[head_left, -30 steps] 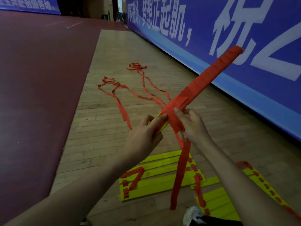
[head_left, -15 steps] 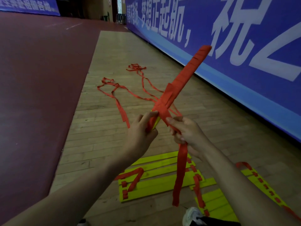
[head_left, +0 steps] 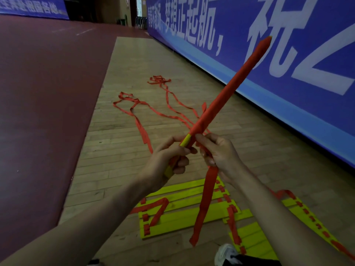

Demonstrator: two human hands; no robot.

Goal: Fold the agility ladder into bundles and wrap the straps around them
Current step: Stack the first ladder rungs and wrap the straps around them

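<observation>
I hold a long bundle of yellow rungs (head_left: 226, 96), most of it wrapped in red strap, pointing up and to the right. My left hand (head_left: 165, 162) grips its bare yellow lower end. My right hand (head_left: 219, 152) pinches the red strap (head_left: 205, 200) just beside the bundle, and the strap's loose tail hangs down from it. On the floor below lie more yellow ladder rungs (head_left: 182, 214) joined by red straps, and a second stack (head_left: 253, 239) to the right.
Long loose red straps (head_left: 153, 110) trail away over the wooden floor (head_left: 119, 150). A blue banner wall (head_left: 288, 54) runs along the right. Dark red court flooring (head_left: 38, 93) lies to the left. A white shoe (head_left: 226, 254) shows at the bottom edge.
The bundle has turned in my hands so its narrow edge faces me, and its far tip has swung. My right hand has shifted along the strap at the wrap.
</observation>
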